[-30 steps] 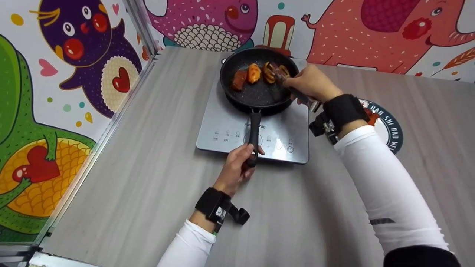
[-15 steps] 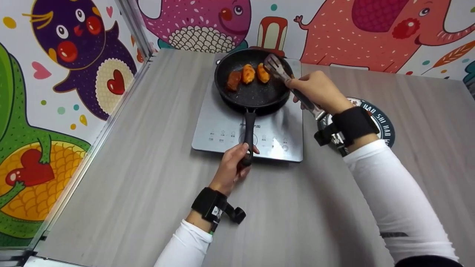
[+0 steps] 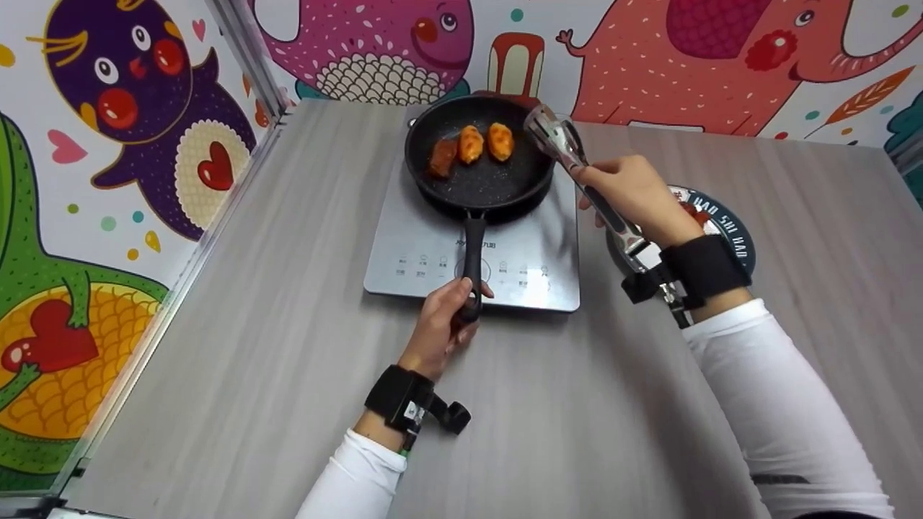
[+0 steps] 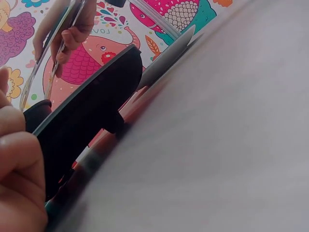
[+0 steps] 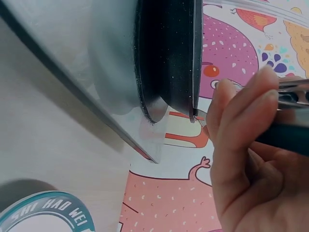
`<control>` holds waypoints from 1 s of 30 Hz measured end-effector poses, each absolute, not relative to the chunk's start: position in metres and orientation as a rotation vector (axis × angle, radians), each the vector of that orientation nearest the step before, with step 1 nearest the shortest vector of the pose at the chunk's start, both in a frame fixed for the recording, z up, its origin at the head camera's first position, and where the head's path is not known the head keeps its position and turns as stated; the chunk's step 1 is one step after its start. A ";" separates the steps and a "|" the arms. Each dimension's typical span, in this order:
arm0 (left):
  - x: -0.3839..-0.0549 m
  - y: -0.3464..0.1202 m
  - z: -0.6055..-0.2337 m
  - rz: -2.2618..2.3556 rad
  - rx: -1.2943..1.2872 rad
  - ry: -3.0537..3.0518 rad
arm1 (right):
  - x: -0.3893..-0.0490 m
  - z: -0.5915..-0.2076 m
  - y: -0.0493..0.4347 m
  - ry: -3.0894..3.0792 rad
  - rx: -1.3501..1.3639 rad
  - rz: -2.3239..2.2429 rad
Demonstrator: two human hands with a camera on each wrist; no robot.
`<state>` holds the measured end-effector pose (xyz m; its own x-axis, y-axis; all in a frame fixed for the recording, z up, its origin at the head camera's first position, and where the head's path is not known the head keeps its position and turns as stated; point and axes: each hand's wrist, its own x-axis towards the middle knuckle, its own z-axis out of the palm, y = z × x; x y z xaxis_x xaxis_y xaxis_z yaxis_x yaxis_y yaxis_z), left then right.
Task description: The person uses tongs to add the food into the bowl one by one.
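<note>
Tongs (image 3: 609, 213): we see the right hand (image 3: 634, 191) curled round their arms, thumb and fingers clamped on; the tips reach ahead of those fingers to the right rim of the pan (image 3: 497, 184), with no food visible between them. Whether they touch the rim we cannot tell.
Food: two orange pieces (image 3: 471, 144) and a brown piece (image 3: 443, 157) lie in the pan, ahead and to the left of the right fingers.
Pan handle (image 3: 472, 249): the left hand (image 3: 440, 317) grips its end, fingers wrapped round; the pan is straight ahead of them.
Cooker (image 3: 396, 241): it stands under the pan, its near edge beside the left fingers.
Plate (image 3: 739, 241): partly hidden below the right wrist, behind the right fingers, bearing red food (image 3: 694, 213).
Snag risk: we judge that a low sideways swing could catch the tips on the rim and drag the pan.
Tilt risk: a pull or press by the left fingers might shift the pieces.
Edges: the painted wall (image 3: 649, 86) limits us just past the pan.
Open room: we have bare tabletop (image 3: 288, 288) left of the left fingers.
</note>
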<state>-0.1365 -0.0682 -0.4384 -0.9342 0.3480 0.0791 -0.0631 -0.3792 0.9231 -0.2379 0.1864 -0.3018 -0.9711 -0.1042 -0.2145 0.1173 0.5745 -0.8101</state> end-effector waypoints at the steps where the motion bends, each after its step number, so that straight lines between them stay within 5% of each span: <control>1: -0.137 -0.068 -0.438 2.391 0.384 1.584 | -0.236 -0.302 0.187 2.577 0.008 -1.347; 30: -0.136 -0.068 -0.438 2.393 0.386 1.561 | -0.170 -0.353 0.211 2.729 0.033 -1.415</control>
<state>-0.1362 -0.0679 -0.4380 -0.9316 0.3544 0.0803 -0.0693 -0.3902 0.9181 -0.1695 0.2113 -0.3527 -0.9975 -0.0121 -0.0699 0.0502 0.5765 -0.8155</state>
